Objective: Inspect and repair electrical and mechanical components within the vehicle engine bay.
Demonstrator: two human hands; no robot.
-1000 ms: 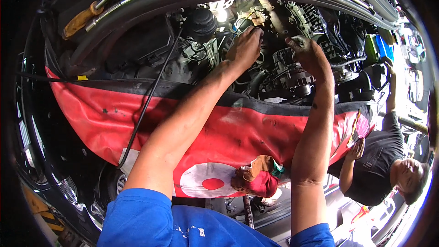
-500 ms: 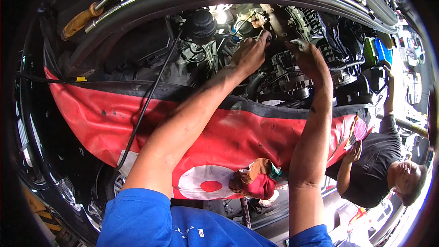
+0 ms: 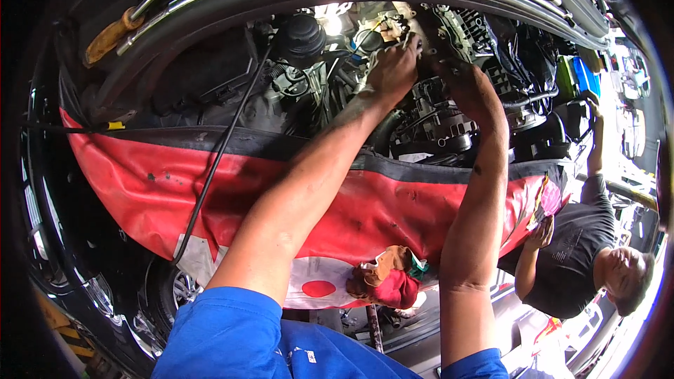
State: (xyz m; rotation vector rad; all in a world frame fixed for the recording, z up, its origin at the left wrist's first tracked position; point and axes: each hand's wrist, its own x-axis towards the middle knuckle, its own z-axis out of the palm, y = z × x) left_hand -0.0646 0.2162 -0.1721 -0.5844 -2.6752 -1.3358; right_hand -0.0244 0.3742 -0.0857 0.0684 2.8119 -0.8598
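Note:
Both my arms reach over a red fender cover [image 3: 372,200] with a black border into a car's engine bay. My left hand [image 3: 394,74] is closed, its fingertips around a small dark piece I cannot make out, beside bright metal engine parts. A little to the right, my right hand [image 3: 469,88] bends over the engine [image 3: 449,123], its fingers curled and in shadow. Whatever it grips is hidden. Left of my left hand sits a round black reservoir cap [image 3: 302,36].
A thin black hose [image 3: 225,147] hangs across the cover. Crumpled rags [image 3: 393,274] lie on its lower part. Beyond the engine run a dark panel edge and a screwdriver with a worn handle [image 3: 112,36]. At right, a co-worker in a dark shirt [image 3: 569,260] leans toward the car.
My left hand has moved slightly up and right, deeper into the engine bay. My right hand has shifted a little into shadow. The view has moved slightly.

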